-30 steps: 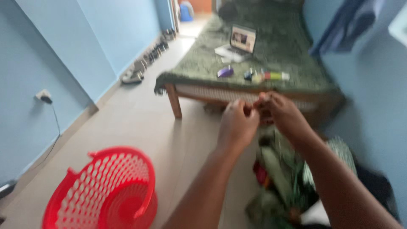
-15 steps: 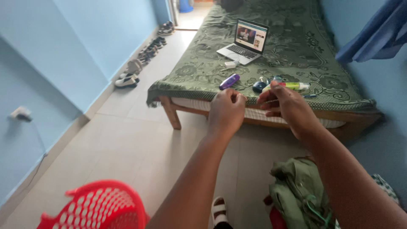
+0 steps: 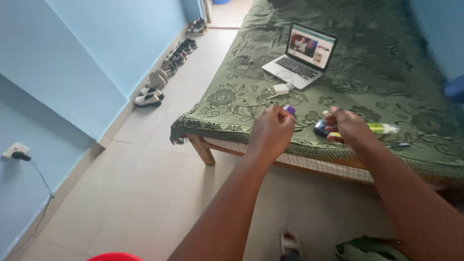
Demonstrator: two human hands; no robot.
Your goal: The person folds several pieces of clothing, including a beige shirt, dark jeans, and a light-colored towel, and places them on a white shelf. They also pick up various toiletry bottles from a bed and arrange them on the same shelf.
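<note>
Left hand (image 3: 271,131): fingers curled together in a pinch just over the small purple plastic tube (image 3: 289,110) lying at the near edge of the green floral woven bedspread (image 3: 232,96); whether it touches the tube cannot be told. Right hand (image 3: 351,128): fingers bent down upon the small dark blue round container (image 3: 320,128) beside the slim yellow-green tube (image 3: 382,128). All judged light, rigid, smooth, possibly slippery; best taken at mid-body. Beyond: open silver laptop (image 3: 304,55).

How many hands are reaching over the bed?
2: the left hand is over the bed edge by a purple item; the right hand is over small items beside a green tube.
</note>
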